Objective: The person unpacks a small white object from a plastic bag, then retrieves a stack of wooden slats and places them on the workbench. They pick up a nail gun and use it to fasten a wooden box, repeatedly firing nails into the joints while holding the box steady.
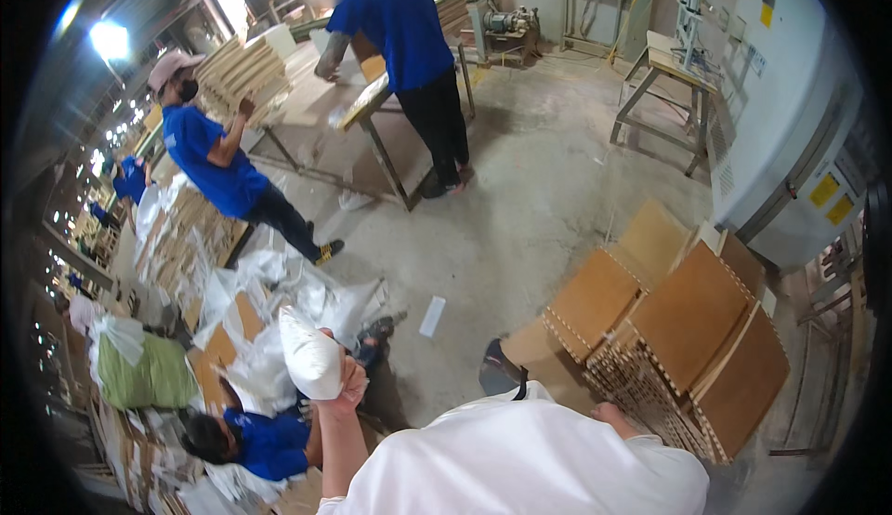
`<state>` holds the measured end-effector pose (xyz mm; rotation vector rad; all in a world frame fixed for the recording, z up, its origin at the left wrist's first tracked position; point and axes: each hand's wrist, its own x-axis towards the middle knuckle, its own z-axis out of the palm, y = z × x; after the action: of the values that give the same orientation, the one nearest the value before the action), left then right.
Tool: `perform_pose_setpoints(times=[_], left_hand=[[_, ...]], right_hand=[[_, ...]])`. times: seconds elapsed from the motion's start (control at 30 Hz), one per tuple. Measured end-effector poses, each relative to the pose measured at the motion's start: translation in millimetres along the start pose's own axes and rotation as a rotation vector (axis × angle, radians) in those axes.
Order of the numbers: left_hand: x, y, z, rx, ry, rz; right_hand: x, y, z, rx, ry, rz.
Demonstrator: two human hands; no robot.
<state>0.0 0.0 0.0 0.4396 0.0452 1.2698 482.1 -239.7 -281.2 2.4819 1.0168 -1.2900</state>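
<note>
My left hand [349,383] is raised in front of me, its fingers closed round a white, rounded bundle [311,355] that looks like cloth or plastic film. The bundle points up and away from me. At my right side, only a small part of my right hand [611,413] shows beyond my white shirt. Its fingers are mostly hidden, so what they do is not visible. Closest to that hand is a stack of brown panels [650,380] with toothed edges, leaning at angles on the floor.
A person in blue [265,441] is low down at my left among white plastic sheets [307,283] and a green sack [144,366]. Two more people in blue stand by a work table [367,106]. A grey cabinet [790,115] and a metal stand [664,97] are on the right.
</note>
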Motion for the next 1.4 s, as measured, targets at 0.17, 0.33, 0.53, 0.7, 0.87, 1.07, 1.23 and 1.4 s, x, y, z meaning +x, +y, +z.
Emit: perform_pose_setpoints(times=[0.17,0.33,0.53,0.7,0.87,1.07,1.23,1.4], left_hand=[[162.3,18.2,-4.2,0.098,0.020,-0.070],[291.4,4.9,-67.6,-0.022,0.121,-0.099],[434.7,5.2,-117.4,-0.063,0.136,-0.235],[603.6,1.2,-136.1,-0.127,0.005,-0.444],[791.4,-46.1,-139.7,-0.274,-0.027,-0.624],[946.8,-122.2,-129.5,-0.252,-0.101,-0.829],[1067.5,-202.0,-116.3,-0.293,-0.198,-0.871],[1170.9,-271.8,-112.8,-0.333,-0.147,-0.822]], right_hand=[[119.3,-155.8,-76.5,0.074,0.048,-0.194],[231.1,-303.4,-225.2,0.193,0.456,-0.491],[296.4,-485.3,-367.2,0.288,0.428,-0.705],[359.1,-492.2,-436.1,0.465,0.537,-0.548],[378.9,-377.9,-399.7,0.401,0.631,0.126],[331.0,-451.2,-372.6,0.922,0.323,0.263],[401.0,-467.3,-425.4,0.919,0.307,0.313],[506.0,-451.7,-544.2,0.742,0.324,0.239]])
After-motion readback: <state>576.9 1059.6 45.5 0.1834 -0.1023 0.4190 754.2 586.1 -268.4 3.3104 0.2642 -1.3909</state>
